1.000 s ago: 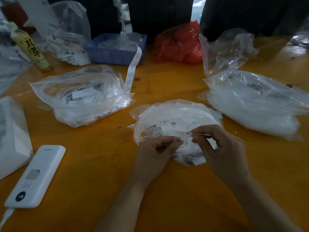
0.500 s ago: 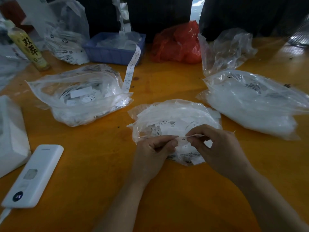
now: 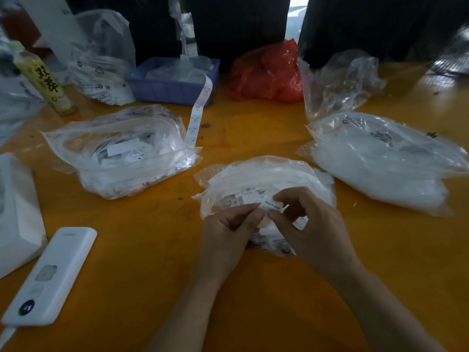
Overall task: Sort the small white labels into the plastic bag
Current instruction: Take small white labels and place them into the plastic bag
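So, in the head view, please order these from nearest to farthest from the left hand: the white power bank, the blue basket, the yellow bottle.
Measured from the left hand:
1. White power bank, on the near left of the table.
2. Blue basket, at the far side, a little left of centre.
3. Yellow bottle, in the far left corner.

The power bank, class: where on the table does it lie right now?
In the head view, the white power bank lies at the table's near-left corner, left of the left hand, beside a white box.
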